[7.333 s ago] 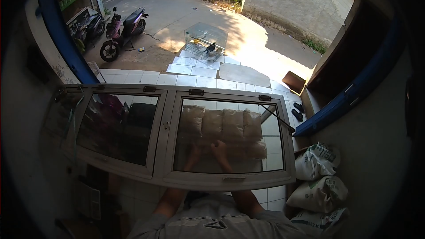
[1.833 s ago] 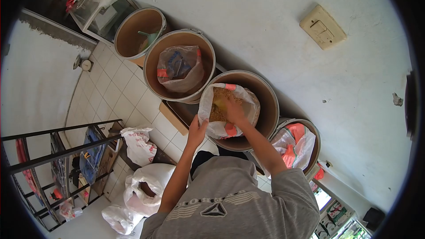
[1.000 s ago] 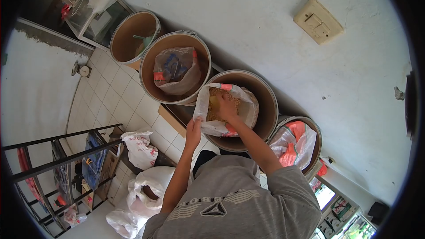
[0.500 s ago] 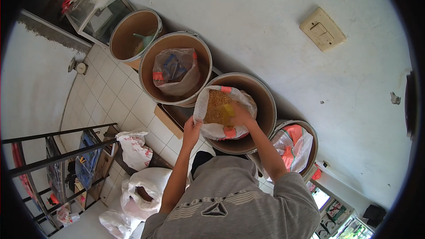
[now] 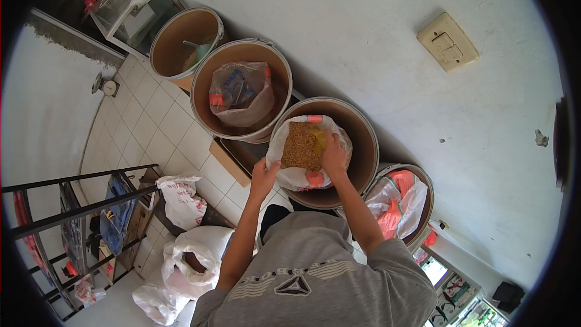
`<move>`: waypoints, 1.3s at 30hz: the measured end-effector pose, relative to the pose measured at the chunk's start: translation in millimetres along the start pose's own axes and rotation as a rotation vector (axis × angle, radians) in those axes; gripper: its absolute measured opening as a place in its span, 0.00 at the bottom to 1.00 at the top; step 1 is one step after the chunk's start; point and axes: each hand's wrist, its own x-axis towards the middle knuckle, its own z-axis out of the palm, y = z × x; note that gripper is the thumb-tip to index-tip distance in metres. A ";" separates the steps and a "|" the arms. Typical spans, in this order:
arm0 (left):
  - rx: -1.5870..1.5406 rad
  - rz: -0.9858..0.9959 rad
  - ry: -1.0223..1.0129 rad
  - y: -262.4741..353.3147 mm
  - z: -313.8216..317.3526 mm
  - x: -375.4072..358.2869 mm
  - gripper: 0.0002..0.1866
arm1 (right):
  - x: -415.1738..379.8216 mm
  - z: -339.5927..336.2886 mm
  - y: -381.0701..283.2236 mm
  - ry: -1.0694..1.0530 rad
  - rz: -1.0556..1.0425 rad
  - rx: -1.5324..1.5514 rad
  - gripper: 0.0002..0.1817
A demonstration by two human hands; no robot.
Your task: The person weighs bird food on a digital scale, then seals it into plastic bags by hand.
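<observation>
The left hand (image 5: pixel 264 174) pinches the near rim of a white sack (image 5: pixel 301 175) that sits inside the third of four round drums (image 5: pixel 363 145) lined up along the wall, its fingers closed on the plastic edge and holding the mouth open. The right hand (image 5: pixel 334 156) is down in the sack, curled around a yellow scoop (image 5: pixel 319 141) that lies against the heap of brown grain (image 5: pixel 301 144); the fingers look wrapped on the scoop's handle, though most of the scoop is hidden behind the hand. The sack stands high in the drum, with the grain close to its mouth, so the main risk is spillage: if the left hand's grip slips, the slack rim could fold in or flop outward and grain could run over into the drum or onto the tiled floor (image 5: pixel 163 127). A heaped scoop lifted at a tilt would shed grain the same way. The neighbouring drum with the orange-and-white bag (image 5: pixel 396 197) sits just beside the right forearm, so a wide swing of the elbow could snag that bag. The drum to the left holds a clear bag (image 5: pixel 241 94), well clear of both hands. The person is leaning over the drum, which makes a steady lift harder
</observation>
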 end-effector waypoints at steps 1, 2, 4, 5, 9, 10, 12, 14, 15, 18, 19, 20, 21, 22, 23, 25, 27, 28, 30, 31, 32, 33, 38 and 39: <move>-0.033 -0.021 -0.020 1.2 0.0 -0.2 0.15 | 1.6 2.8 0.7 0.047 -0.051 -0.007 0.29; -0.032 -0.020 -0.020 2.4 0.8 -0.8 0.15 | 3.0 5.6 1.0 0.093 -0.101 -0.012 0.29; -0.087 -0.022 -0.013 5.3 3.1 -2.2 0.15 | 12.5 10.3 -0.6 0.080 -0.099 -0.049 0.27; -0.085 -0.019 -0.019 7.0 3.6 -2.7 0.15 | 18.4 11.4 -0.2 0.066 -0.096 -0.090 0.25; -0.213 -0.068 -0.024 16.3 3.6 -2.2 0.16 | 40.2 26.4 14.6 -0.052 -0.104 -0.189 0.21; -0.265 -0.099 -0.032 15.5 2.3 -3.0 0.17 | 41.7 30.6 17.0 -0.042 -0.195 -0.226 0.19; -0.295 -0.136 -0.033 13.4 0.0 -3.9 0.18 | 44.4 30.1 14.8 -0.034 -0.288 -0.262 0.17; -0.325 -0.179 -0.036 9.7 0.0 -7.4 0.18 | 45.2 22.1 5.8 -0.226 -0.209 -0.316 0.14; -0.359 -0.184 0.006 10.6 1.4 -10.1 0.17 | 44.8 22.0 4.0 -0.227 -0.205 -0.315 0.14; -0.384 -0.175 0.052 5.7 -1.4 -11.0 0.17 | 47.0 20.9 0.0 -0.268 -0.033 -0.232 0.12; -0.379 -0.161 0.057 2.7 -3.3 -10.8 0.17 | 48.3 20.1 0.6 -0.311 -0.003 -0.199 0.13; -0.378 -0.164 0.057 -0.6 -4.5 -11.0 0.17 | 48.9 19.5 1.5 -0.354 0.028 -0.168 0.14; -0.388 -0.169 0.063 1.9 -4.7 -11.3 0.17 | 50.6 23.1 4.6 -0.355 0.031 -0.168 0.14; -0.398 -0.174 0.068 4.6 -4.2 -10.9 0.17 | 52.6 26.6 7.4 -0.363 0.019 -0.177 0.14; -0.398 -0.175 0.064 7.6 -3.5 -9.7 0.17 | 54.0 29.6 10.9 -0.370 0.007 -0.185 0.15; -0.377 -0.158 0.094 12.2 -2.7 -6.7 0.17 | 46.9 29.3 15.1 -0.294 -0.097 -0.217 0.16; -0.367 -0.142 0.079 15.9 -3.7 -4.3 0.17 | 39.5 29.1 16.0 -0.216 -0.203 -0.249 0.18; -0.357 -0.128 0.067 16.8 -4.4 -3.5 0.17 | 35.9 29.5 14.9 -0.172 -0.234 -0.232 0.20; -0.341 -0.129 0.039 13.7 -6.6 -0.2 0.18 | 31.5 33.2 18.1 -0.129 -0.264 -0.214 0.22; -0.323 -0.129 0.013 11.8 -6.8 0.7 0.19 | 30.7 36.7 21.4 -0.117 -0.308 -0.178 0.23; -0.323 -0.130 0.012 9.8 -6.1 1.0 0.19 | 30.6 40.0 24.6 -0.104 -0.352 -0.140 0.25; -0.327 -0.139 0.021 12.7 -4.5 1.0 0.18 | 30.7 38.0 23.1 -0.104 -0.351 -0.140 0.25; -0.289 -0.129 0.009 20.7 -4.9 -0.9 0.17 | 29.7 35.4 13.3 -0.312 -0.119 -0.116 0.29; -0.280 -0.127 0.011 20.2 -5.1 -1.3 0.17 | 39.2 70.2 48.2 -0.311 -0.120 -0.116 0.29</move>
